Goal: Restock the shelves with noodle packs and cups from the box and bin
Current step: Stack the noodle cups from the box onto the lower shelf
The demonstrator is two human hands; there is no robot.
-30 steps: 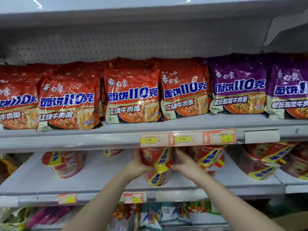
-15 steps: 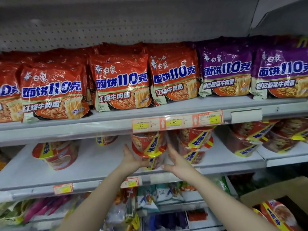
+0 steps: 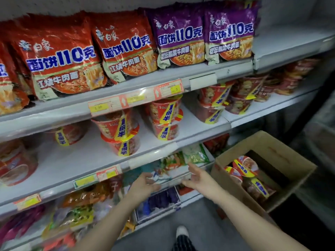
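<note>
Both our hands are empty. Our left hand (image 3: pixel 145 185) hangs in front of the lower shelf edge with its fingers loosely curled around nothing, and our right hand (image 3: pixel 198 176) is beside it, palm turned inward and fingers relaxed, also holding nothing. They float just apart from each other, below the front lip of the cup shelf (image 3: pixel 87 163).

Going outward, the stacked noodle cups (image 3: pixel 120 134) stand upright near the front edge of that shelf, above and slightly left of our left hand, with a second stack (image 3: pixel 165 120) further right and deeper in. Above them, red noodle packs (image 3: pixel 61 60) and purple noodle packs (image 3: pixel 204 33) stand along the front edge of the upper shelf.

The supply we need lies the other way. The cardboard box (image 3: pixel 268 147) sits on the floor to our right, its open mouth facing up, and several noodle cups in the box (image 3: pixel 246 166) lie tipped on their sides near its left wall. Those cups are to the right of and slightly below our right hand, so that hand is clearly the nearer one; the left would have to cross over. We judge the next reach should go rightward and down into the box.
</note>
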